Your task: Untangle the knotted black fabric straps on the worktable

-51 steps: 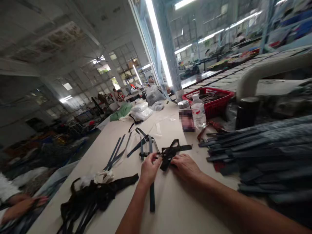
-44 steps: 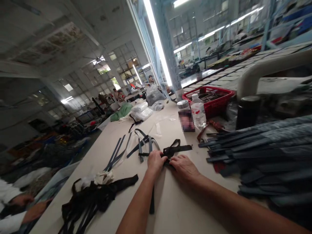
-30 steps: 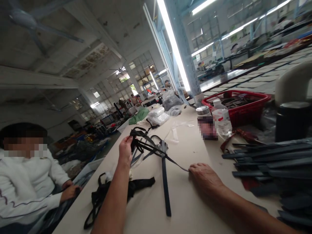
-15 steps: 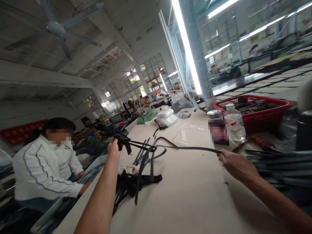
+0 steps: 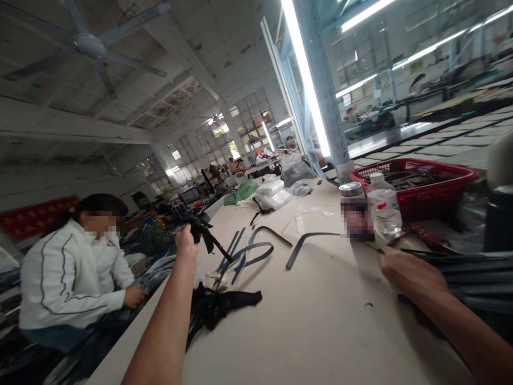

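Note:
My left hand (image 5: 185,241) is raised over the table's left edge, closed round a knotted bunch of black straps (image 5: 202,232) whose long ends trail down to the table (image 5: 304,326). My right hand (image 5: 404,270) hovers at the right, beside the stack of dark strips (image 5: 460,262); its fingers are curled and I cannot see anything in them. Loose dark strips (image 5: 248,248) lie curved on the table between my hands. A heap of black straps (image 5: 218,307) lies below my left hand.
A person in a white jacket (image 5: 68,278) sits at the left, off the table. A jar (image 5: 355,211), a water bottle (image 5: 385,206) and a red basket (image 5: 425,187) stand at the back right. Plastic bags (image 5: 274,192) and green cloth (image 5: 240,191) lie further back.
My left hand lifted the strap bunch off the table and swung it left. The long strap stretched between my hands now lies on the table, and my right hand moved right to the strip stack.

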Tool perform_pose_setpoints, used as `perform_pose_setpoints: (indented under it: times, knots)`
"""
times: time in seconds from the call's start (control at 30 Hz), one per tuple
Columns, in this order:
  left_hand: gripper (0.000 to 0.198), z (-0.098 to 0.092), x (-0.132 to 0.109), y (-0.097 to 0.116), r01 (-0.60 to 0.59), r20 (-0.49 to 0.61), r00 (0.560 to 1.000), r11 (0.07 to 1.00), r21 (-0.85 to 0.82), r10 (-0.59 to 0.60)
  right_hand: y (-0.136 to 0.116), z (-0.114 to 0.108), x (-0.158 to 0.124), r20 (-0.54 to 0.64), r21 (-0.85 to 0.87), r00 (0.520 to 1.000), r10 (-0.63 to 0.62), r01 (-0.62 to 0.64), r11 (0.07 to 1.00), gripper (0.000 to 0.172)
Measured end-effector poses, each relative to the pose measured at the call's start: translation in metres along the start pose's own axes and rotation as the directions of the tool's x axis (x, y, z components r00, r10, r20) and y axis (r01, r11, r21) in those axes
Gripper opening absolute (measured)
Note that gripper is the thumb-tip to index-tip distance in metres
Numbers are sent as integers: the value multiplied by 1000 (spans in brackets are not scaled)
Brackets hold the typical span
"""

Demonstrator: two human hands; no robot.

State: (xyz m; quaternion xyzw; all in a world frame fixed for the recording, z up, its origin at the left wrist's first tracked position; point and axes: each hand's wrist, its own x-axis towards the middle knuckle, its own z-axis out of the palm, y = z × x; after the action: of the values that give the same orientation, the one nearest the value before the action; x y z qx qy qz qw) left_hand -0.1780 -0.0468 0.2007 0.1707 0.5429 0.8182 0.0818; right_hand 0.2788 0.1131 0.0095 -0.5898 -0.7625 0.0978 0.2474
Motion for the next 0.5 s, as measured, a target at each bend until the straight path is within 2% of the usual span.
perform_pose_setpoints:
  times: [0.03, 0.1, 0.2, 0.27, 0.37, 0.43, 0.5]
  knots:
    - [8, 5, -5, 3, -23, 40, 999, 1000, 2, 23, -7, 0, -3, -21, -15, 999, -30, 29, 999, 26]
    - [6, 15, -17, 8, -63, 136, 989, 998, 3, 62, -25, -2, -11, -126, -27, 982, -139, 137, 990, 40]
    - [17, 26, -43, 17, -108, 307, 946, 994, 2, 103, -62, -7, -24, -229, 64, 920, -318, 340, 938, 46]
    - [27, 30, -62, 24, -124, 407, 907, 992, 0, 114, -93, -7, -31, -175, 202, 893, -414, 445, 873, 45]
    - [35, 32, -91, 33, -125, 492, 863, 992, 0, 109, -138, 7, -35, -17, 370, 858, -514, 483, 794, 56]
    - [36, 33, -108, 37, -112, 515, 852, 994, 8, 92, -164, 24, -36, 55, 407, 815, -577, 510, 758, 69]
    - [36, 33, -122, 38, -83, 535, 843, 996, 19, 60, -182, 42, -38, 80, 402, 762, -643, 565, 720, 78]
